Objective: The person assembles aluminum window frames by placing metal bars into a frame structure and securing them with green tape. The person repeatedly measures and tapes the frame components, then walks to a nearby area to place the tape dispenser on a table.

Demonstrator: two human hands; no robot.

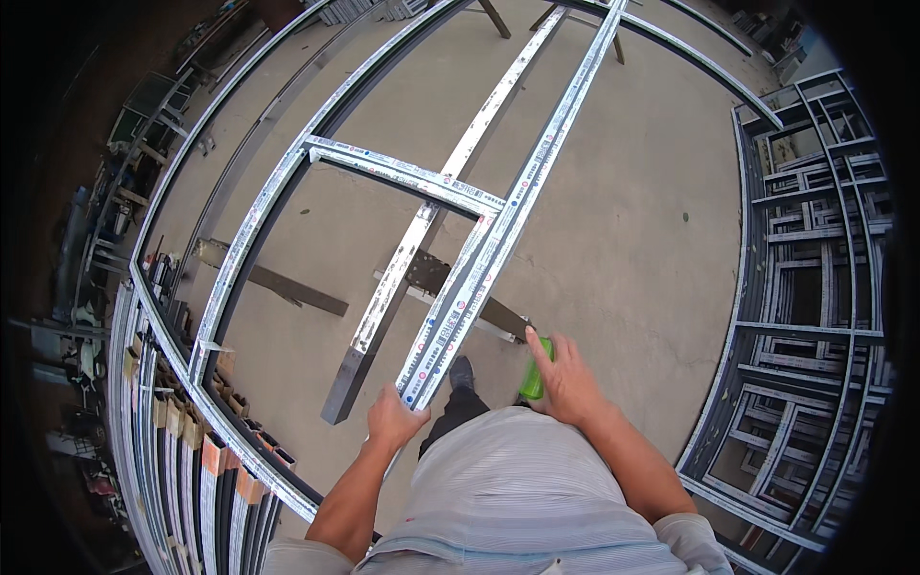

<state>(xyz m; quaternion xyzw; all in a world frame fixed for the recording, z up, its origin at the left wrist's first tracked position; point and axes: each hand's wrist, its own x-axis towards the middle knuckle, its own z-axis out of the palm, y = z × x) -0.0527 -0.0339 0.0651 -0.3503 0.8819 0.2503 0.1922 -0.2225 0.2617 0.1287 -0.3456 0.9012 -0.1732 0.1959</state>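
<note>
A long window or door frame, covered in printed white-and-blue protective film, lies across a support in front of me. My left hand [394, 420] is closed around the near part of its long middle bar [508, 216]. A shorter crossbar [402, 175] meets that bar at a right angle. My right hand [567, 381], to the right of the bar and apart from it, is wrapped round a bright green object [537, 372]. The palm and fingers cover much of it, so its kind does not show.
Under the frame runs a worn, white-splotched support beam [388, 305], with a dark wooden piece [297, 290] to its left. Stacked frames [805, 331] stand on the right. Long wrapped profiles [192, 479] lean at the lower left. My shoe [462, 372] is on the concrete floor [632, 240].
</note>
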